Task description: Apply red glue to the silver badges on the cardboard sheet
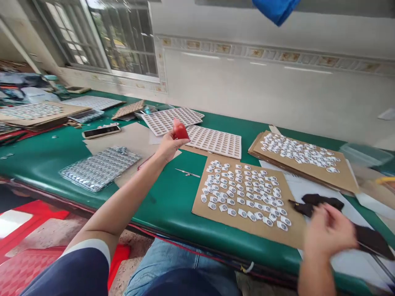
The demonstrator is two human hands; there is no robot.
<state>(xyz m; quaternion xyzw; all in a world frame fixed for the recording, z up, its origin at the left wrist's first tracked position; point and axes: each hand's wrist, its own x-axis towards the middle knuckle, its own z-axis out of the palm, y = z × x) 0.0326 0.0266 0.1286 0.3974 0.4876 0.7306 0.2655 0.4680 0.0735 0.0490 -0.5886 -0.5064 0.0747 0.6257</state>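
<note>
My left hand (169, 147) reaches out over the green table, its fingers closed round a small, smooth red object with a paler pointed tip (180, 130); its kind is unclear. Below to the right, a cardboard sheet (200, 205) bears rows of small white tabs with dark round prints (241, 201). My right hand (331, 232) is blurred at the sheet's right side, fingers curled in, beside a black cloth (322, 200). Whatever those fingers hold is hidden. Slim metal tweezers (187, 173) lie between my left hand and the cardboard.
White slotted trays (216, 139) lie behind the cardboard. A cardboard stack with more tabs (296, 150) stands at the back right. To the left are a bagged sheet of silvery pieces (100, 168) and a phone (101, 131). A blue object (276, 10) hangs above.
</note>
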